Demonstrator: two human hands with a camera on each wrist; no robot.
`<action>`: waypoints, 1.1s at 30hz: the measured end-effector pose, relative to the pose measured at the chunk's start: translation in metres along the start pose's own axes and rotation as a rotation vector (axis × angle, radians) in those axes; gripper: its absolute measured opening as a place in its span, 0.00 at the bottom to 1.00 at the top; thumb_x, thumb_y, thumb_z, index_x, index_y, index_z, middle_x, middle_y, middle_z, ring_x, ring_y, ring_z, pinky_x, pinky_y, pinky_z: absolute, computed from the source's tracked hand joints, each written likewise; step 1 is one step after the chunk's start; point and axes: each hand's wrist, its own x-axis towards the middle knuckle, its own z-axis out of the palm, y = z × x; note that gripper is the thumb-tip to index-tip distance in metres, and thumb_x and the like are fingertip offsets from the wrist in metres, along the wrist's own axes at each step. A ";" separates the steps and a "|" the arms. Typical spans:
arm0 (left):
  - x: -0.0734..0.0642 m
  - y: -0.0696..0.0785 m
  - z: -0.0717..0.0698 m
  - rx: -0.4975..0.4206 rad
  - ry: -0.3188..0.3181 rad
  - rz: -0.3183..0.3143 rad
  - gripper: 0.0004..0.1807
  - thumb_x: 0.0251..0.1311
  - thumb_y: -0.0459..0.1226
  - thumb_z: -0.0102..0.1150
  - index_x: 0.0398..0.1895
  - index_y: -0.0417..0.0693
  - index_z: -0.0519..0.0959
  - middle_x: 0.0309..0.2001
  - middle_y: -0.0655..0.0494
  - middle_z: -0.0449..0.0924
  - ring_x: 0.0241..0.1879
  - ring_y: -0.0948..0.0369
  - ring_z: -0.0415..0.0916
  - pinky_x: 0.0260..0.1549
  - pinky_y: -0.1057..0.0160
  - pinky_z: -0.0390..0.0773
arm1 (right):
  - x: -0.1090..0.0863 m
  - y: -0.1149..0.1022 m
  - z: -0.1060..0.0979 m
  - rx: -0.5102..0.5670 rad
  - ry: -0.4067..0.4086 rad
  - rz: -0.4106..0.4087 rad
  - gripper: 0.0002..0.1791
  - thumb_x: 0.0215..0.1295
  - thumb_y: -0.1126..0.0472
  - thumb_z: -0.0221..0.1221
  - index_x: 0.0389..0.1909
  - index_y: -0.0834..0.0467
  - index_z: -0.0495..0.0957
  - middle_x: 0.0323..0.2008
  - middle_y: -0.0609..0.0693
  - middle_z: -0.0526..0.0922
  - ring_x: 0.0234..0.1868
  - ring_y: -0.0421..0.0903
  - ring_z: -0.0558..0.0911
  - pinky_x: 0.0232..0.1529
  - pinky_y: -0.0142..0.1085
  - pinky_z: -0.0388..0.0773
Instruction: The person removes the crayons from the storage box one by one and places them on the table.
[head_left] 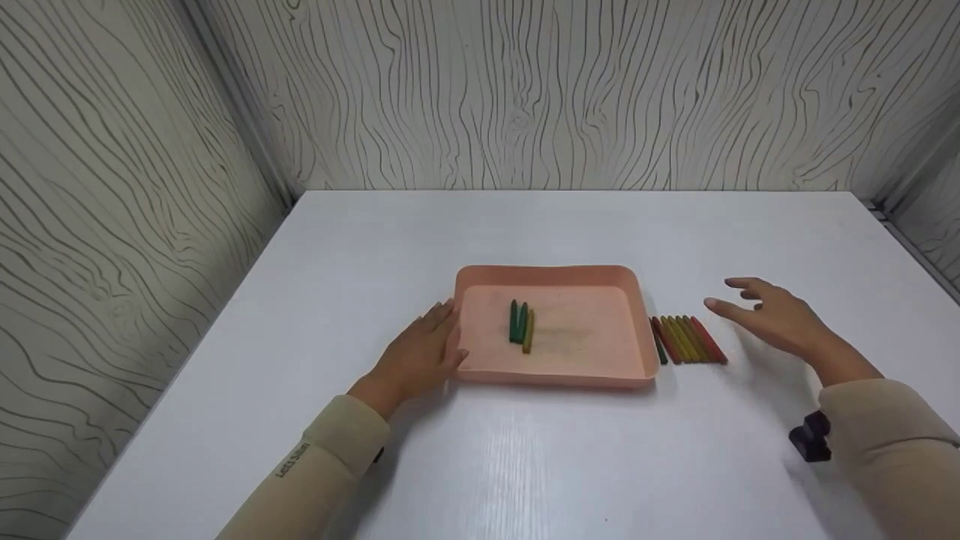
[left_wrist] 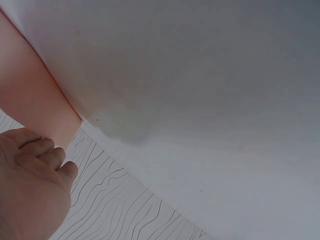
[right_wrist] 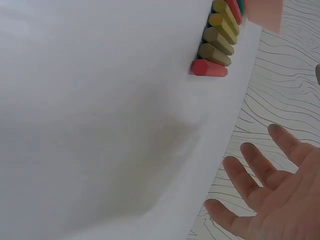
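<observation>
Nearest my camera, the beige left sleeve [head_left: 322, 457] and right sleeve [head_left: 892, 442] extend over the bench [head_left: 360, 247]. From the left, I have the left hand [head_left: 416, 352] with fingers extended against the left wall of the pink tray [head_left: 555, 380]. Two green crayons [head_left: 522, 324] and one yellow crayon [head_left: 529, 332] lie inside, left of centre. Just right of the tray lies a crayon row [head_left: 688, 341]. Further right, the right hand [head_left: 784, 321] is raised, fingers spread.

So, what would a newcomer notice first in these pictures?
Probably the pink tray on the white table, with two green sticks and a yellowish one inside. Next, the red stick at the right end of a row beside the tray. Behind, the pale wall shows wavy dark lines.
</observation>
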 end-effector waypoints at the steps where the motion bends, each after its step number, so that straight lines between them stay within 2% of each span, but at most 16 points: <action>1: 0.000 0.000 0.000 0.000 0.001 -0.001 0.37 0.70 0.52 0.43 0.74 0.39 0.51 0.75 0.51 0.45 0.73 0.56 0.41 0.69 0.56 0.47 | 0.000 -0.002 -0.002 0.000 0.003 -0.002 0.48 0.67 0.33 0.44 0.68 0.71 0.53 0.61 0.80 0.58 0.59 0.77 0.60 0.53 0.69 0.61; 10: -0.001 0.001 -0.001 0.001 0.012 0.013 0.37 0.71 0.52 0.43 0.74 0.39 0.51 0.75 0.51 0.46 0.73 0.55 0.42 0.69 0.56 0.47 | 0.006 -0.026 -0.018 0.014 0.030 -0.047 0.48 0.67 0.34 0.45 0.69 0.70 0.53 0.62 0.79 0.58 0.60 0.76 0.60 0.54 0.69 0.61; 17: -0.001 0.001 -0.001 -0.003 0.013 0.023 0.37 0.70 0.51 0.43 0.73 0.38 0.51 0.74 0.50 0.46 0.73 0.55 0.42 0.69 0.56 0.48 | 0.012 -0.053 -0.021 0.026 0.058 -0.090 0.47 0.66 0.34 0.47 0.70 0.69 0.54 0.63 0.77 0.59 0.62 0.73 0.62 0.55 0.67 0.62; 25: 0.002 -0.001 0.001 0.024 0.017 0.013 0.37 0.70 0.52 0.43 0.73 0.39 0.52 0.74 0.51 0.47 0.73 0.56 0.43 0.68 0.56 0.48 | 0.020 -0.085 -0.014 0.061 0.060 -0.151 0.46 0.66 0.35 0.49 0.70 0.67 0.55 0.65 0.73 0.58 0.62 0.70 0.62 0.56 0.66 0.63; 33: 0.000 0.000 0.000 0.007 0.014 0.013 0.37 0.70 0.52 0.43 0.74 0.40 0.51 0.75 0.51 0.46 0.73 0.56 0.42 0.69 0.56 0.48 | 0.028 -0.115 0.001 0.084 0.043 -0.205 0.44 0.65 0.36 0.52 0.69 0.65 0.58 0.64 0.72 0.61 0.62 0.69 0.64 0.54 0.63 0.67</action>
